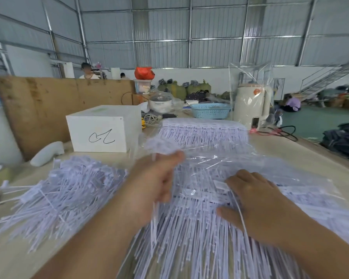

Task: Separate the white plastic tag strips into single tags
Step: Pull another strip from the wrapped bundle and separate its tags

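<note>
Resting on the pale counter (286, 150), the stack of white plastic tag strips (197, 228) lies under both hands, with a heap of loose single white tags (65, 190) just to its left. The left hand (153, 184) has its grip closed, pinching a few thin tails, though blur hides the exact hold. The right hand (258, 200) presses flat, fingers straight, on the strip heads. These tags look light, springy and slick, prone to tangling; taking hold near the flat label head, not the whippy tail, seems the surest way to snap one free.
</note>
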`<state>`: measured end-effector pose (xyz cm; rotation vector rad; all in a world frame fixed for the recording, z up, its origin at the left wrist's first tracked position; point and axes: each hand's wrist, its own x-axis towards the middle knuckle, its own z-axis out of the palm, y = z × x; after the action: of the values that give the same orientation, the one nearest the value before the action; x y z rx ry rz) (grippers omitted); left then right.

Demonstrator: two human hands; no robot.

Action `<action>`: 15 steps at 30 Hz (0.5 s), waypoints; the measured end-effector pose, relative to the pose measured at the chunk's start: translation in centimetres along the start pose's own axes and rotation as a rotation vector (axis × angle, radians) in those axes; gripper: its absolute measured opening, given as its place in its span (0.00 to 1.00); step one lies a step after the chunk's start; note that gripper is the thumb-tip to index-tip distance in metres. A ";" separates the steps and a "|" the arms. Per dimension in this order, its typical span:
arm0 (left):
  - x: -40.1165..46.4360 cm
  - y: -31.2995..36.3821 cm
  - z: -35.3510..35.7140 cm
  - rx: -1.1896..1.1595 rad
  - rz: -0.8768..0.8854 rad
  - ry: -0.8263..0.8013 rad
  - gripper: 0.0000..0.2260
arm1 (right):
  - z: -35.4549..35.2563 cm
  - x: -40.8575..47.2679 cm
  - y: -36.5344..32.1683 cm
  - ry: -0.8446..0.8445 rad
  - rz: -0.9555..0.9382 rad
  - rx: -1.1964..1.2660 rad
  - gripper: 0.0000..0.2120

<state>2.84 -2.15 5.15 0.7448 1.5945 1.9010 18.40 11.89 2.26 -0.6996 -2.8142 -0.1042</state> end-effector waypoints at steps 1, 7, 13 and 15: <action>-0.3 -0.7 0.9 0.103 0.014 -0.056 0.15 | -0.1 -0.1 -0.2 0.027 -0.011 -0.008 0.19; -2.0 -3.0 3.8 0.243 -0.053 -0.175 0.14 | -0.8 0.0 -1.4 0.157 -0.111 -0.101 0.10; -2.3 -2.9 4.2 0.142 -0.113 -0.186 0.12 | -1.3 0.0 -1.9 0.186 -0.197 -0.054 0.15; -2.3 -3.0 4.3 0.150 -0.119 -0.215 0.12 | -1.5 -0.1 -1.9 0.184 -0.196 -0.043 0.14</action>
<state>7.71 -0.36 2.63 0.8649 1.6189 1.5746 17.86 9.99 3.65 -0.3981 -2.7021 -0.2504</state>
